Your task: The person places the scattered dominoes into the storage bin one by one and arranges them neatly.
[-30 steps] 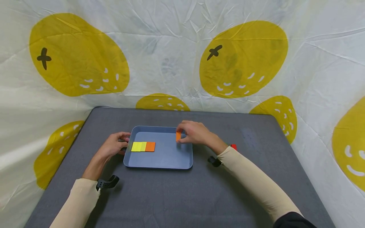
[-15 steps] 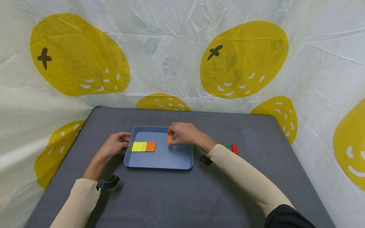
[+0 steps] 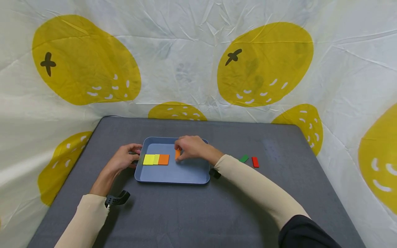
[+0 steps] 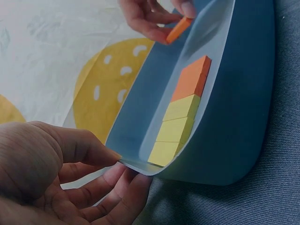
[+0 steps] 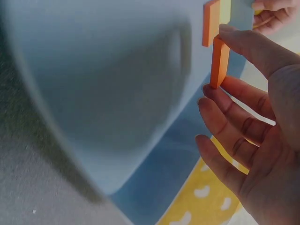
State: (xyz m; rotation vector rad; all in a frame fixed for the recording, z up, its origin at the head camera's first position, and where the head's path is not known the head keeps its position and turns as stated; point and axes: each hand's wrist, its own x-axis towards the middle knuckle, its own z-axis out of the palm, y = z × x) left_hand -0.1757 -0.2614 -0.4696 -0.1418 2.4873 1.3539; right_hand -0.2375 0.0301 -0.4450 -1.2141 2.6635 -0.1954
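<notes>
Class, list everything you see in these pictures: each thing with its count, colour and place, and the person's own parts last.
tray: one, blue-grey, middle of the table
yellow blocks: three by the left wrist view, yellow, flat in a row at the tray's left
orange block in the row: one, orange, right end of that row
held orange block: one, orange, above the tray floor
green block: one, green, on the table right of the tray
red block: one, red, beside the green one
table: one, dark grey
backdrop cloth: one, white with yellow fruit
left hand: grips the tray's left rim
right hand: pinches the held orange block
</notes>
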